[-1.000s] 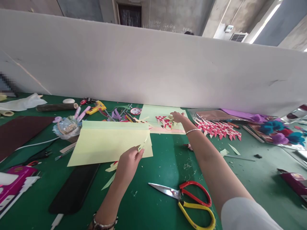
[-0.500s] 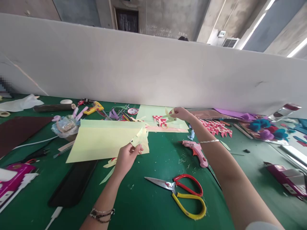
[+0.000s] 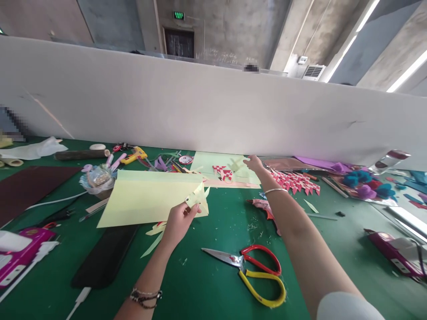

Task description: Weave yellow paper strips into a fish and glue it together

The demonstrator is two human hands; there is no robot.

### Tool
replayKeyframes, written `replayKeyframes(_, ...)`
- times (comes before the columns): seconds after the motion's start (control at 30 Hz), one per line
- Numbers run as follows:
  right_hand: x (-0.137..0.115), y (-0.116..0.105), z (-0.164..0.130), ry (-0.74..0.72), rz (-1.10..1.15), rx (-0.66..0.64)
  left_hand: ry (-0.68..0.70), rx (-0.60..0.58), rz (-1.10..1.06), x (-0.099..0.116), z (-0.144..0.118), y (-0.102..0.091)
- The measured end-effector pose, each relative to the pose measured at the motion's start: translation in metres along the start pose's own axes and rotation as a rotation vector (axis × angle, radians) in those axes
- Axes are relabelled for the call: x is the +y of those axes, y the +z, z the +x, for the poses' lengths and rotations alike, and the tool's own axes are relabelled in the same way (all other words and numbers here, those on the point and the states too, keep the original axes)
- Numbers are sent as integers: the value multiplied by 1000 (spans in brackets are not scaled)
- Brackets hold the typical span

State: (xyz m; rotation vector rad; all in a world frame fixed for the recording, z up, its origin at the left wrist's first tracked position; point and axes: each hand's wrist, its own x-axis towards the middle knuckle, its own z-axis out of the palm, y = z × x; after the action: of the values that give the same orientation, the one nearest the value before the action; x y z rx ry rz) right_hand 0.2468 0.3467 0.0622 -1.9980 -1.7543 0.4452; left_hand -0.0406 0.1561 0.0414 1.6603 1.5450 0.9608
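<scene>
Paper cutout [image 3: 197, 198], centre frame, pinched in left hand [image 3: 178, 222]; right hand [image 3: 255, 163] half-open, releasing another paper piece [image 3: 236, 163]; joining likely follows.

Bare green table [image 3: 230, 222] lies open just right of the left hand's fingers [image 3: 191, 209], a clear lane running up toward the right hand [image 3: 255, 163]. Below that lane the red-and-yellow scissors [image 3: 256, 273] lie flat, blades pointing left, well under both sets of fingertips. The pink glue gun [image 3: 263, 206] sits beneath the right forearm, blocking the path there (partly hidden by the arm). Left of the left fingers, the big yellow sheet [image 3: 150, 198] covers the table; below it, a black flat slab [image 3: 106, 255]. Beyond the right fingertips the white partition [image 3: 213, 111] shuts off any further reach. Right of them, red-and-white paper pieces [image 3: 295, 181] crowd the surface.
</scene>
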Motion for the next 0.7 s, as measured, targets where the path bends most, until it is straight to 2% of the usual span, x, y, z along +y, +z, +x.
replayKeyframes(0.1, -14, 26, 9, -9, -102, 22, 44, 34, -31, -3, 2, 1)
replayKeyframes(0.2, -34, 54, 13, -72, -193, -91, 72, 82, -41, -8, 5, 3)
replayKeyframes(0.33, -53, 80, 14, -49, -350, -219, 13, 123, -58, -9, 5, 3)
replayKeyframes(0.5, -58, 85, 15, -49, -464, -279, -13, 120, -33, -5, 5, 0)
replayKeyframes(0.7, -56, 78, 11, -92, -507, -225, -33, 126, -40, -7, 8, -3)
